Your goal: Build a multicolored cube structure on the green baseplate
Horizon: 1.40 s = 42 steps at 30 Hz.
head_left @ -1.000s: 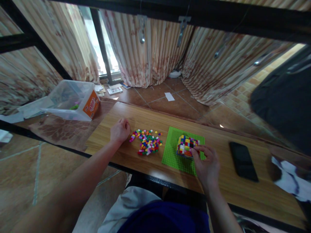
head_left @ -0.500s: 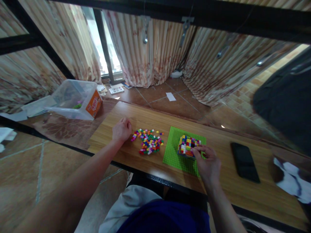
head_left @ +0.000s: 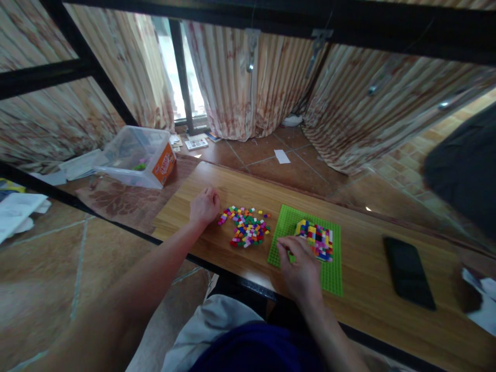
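Observation:
My left hand [head_left: 205, 206] rests on the table with its fingers curled in; what they hold, if anything, is hidden. Just to its right lies a loose pile of small colourful toy bricks [head_left: 248, 227]. My right hand [head_left: 300, 261] hovers over the left part of a green baseplate [head_left: 332, 279], thumb and forefinger drawn together. No brick can be made out at its fingertips. Behind and right of this hand, a multicoloured brick structure [head_left: 323, 240] stands on the baseplate, partly covered by the hand.
A black phone [head_left: 408, 271] lies on the wooden table [head_left: 228, 181], right of the baseplate. Crumpled white paper [head_left: 482, 299] is at the right end. On the floor at left stands a clear plastic box [head_left: 135, 155] with an orange label. Dark metal bars cross the view.
My right hand has moved left off the brick structure, toward the loose pile. My left hand keeps its place beside the pile. The whole view has shifted slightly.

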Each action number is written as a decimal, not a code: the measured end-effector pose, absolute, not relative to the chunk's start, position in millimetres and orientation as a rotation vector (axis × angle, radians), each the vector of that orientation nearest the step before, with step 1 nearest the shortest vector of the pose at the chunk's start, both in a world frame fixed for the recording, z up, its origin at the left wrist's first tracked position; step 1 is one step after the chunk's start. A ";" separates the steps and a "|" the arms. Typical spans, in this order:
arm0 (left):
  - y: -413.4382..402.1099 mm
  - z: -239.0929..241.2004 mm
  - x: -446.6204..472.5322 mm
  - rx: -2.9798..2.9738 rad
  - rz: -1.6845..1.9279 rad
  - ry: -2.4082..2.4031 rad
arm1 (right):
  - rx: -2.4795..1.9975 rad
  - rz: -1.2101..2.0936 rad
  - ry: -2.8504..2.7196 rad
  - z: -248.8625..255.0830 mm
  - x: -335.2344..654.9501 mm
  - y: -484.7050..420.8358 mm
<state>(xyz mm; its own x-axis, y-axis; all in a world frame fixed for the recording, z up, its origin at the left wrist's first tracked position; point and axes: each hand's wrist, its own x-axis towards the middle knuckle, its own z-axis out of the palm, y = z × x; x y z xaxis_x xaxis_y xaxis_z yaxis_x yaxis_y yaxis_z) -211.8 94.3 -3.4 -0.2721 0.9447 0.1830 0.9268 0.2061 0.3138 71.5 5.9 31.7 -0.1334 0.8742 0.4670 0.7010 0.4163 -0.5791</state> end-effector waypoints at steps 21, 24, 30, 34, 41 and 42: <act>93.2 -2.1 -211.6 1.867 0.577 2.382 | -1.390 0.405 -1.952 6.8 44.7 25.5; 93.8 -3.2 -211.9 1.869 0.585 2.386 | -1.343 0.486 -1.881 16.5 54.3 12.2; 94.7 -3.1 -212.8 1.883 0.576 2.396 | -1.405 0.416 -1.767 27.9 89.6 -9.4; 94.4 -1.0 -212.2 1.899 0.566 2.410 | -1.525 0.361 -1.675 29.2 120.5 -14.0; 94.5 0.8 -211.6 1.888 0.577 2.412 | -1.672 0.274 -1.598 31.6 148.1 -3.5; 94.7 0.9 -211.7 1.890 0.575 2.411 | -1.676 0.255 -1.609 31.5 148.4 -1.7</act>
<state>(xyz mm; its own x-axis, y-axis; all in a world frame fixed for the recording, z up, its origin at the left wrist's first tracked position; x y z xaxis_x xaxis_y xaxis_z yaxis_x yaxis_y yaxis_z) -211.7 94.7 0.9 -0.2644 0.9426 0.2041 0.9333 0.1967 0.3004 148.4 -1.7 31.5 0.1774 0.9147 0.3632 0.7572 0.1089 -0.6440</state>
